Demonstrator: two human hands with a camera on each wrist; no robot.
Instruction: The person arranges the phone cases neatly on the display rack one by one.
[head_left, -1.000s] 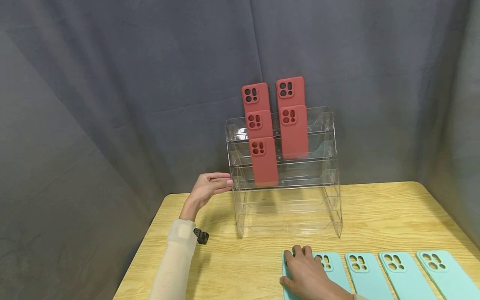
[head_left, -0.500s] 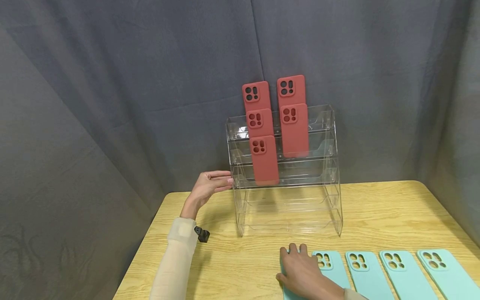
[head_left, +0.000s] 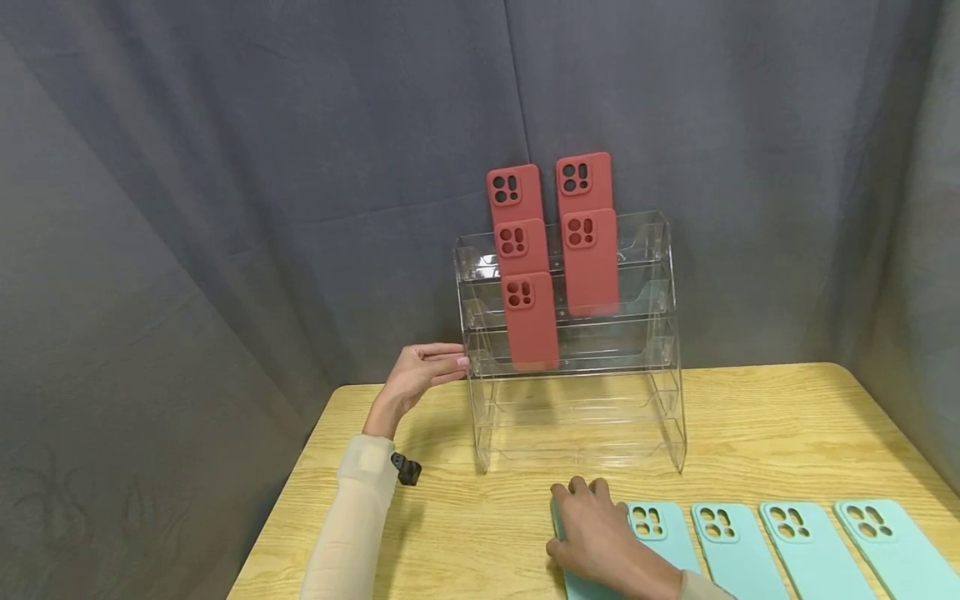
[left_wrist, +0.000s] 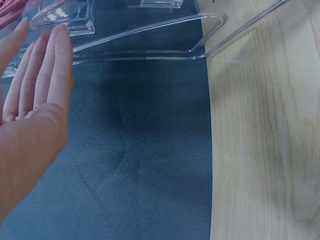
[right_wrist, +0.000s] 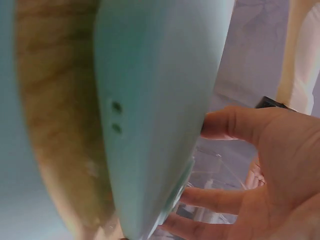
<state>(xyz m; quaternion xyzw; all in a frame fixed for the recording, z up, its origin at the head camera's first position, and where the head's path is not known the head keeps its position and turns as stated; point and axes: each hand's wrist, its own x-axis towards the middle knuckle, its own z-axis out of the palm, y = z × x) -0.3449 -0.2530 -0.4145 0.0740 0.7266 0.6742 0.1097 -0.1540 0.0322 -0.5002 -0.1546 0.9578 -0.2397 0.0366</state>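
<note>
A turquoise case [right_wrist: 160, 100] sits in the right hand [head_left: 603, 537], whose thumb and fingers curl onto its edges; whether it is fully off the table [head_left: 450, 533] cannot be told. As a judgement, a hold this close to the edges could let it slip or twist, and a swing to the right could knock the neighbouring cases [head_left: 738, 562], which lie in a row beside that hand. The left hand [head_left: 415, 371] holds nothing, its fingers straight at the side of the clear rack [head_left: 615, 367]; a hard push there might shift the rack and jolt the red cases [head_left: 534, 333] leaning in it, above and between the hands. The head view hides most of the held case; the right wrist view shows two small holes [right_wrist: 116, 117] in its edge. Only the left wrist view shows the left palm [left_wrist: 30, 135].
</note>
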